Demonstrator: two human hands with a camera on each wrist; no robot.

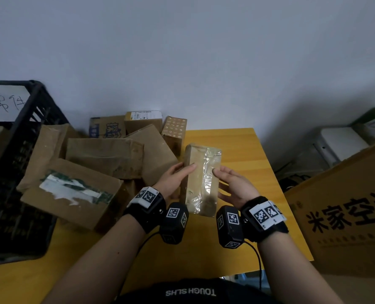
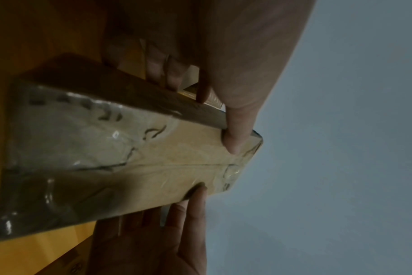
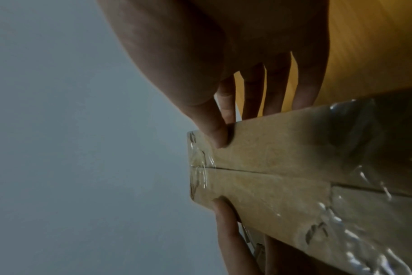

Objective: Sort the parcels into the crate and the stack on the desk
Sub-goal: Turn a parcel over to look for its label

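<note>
A long brown parcel (image 1: 201, 178) wrapped in clear tape is held above the yellow desk (image 1: 250, 159), lengthwise away from me. My left hand (image 1: 177, 176) grips its left side, thumb on the top face and fingers underneath. My right hand (image 1: 230, 183) grips the right side the same way. In the left wrist view the thumb (image 2: 235, 137) presses the parcel (image 2: 129, 158) near its far end. In the right wrist view the thumb (image 3: 214, 130) lies on the parcel (image 3: 294, 176). A black crate (image 1: 30, 106) stands at the left.
A pile of several cardboard parcels (image 1: 103, 154) lies between the crate and my hands, reaching back to the wall. A large yellow printed carton (image 1: 346, 218) stands off the desk's right edge, with white appliances (image 1: 340, 143) behind it.
</note>
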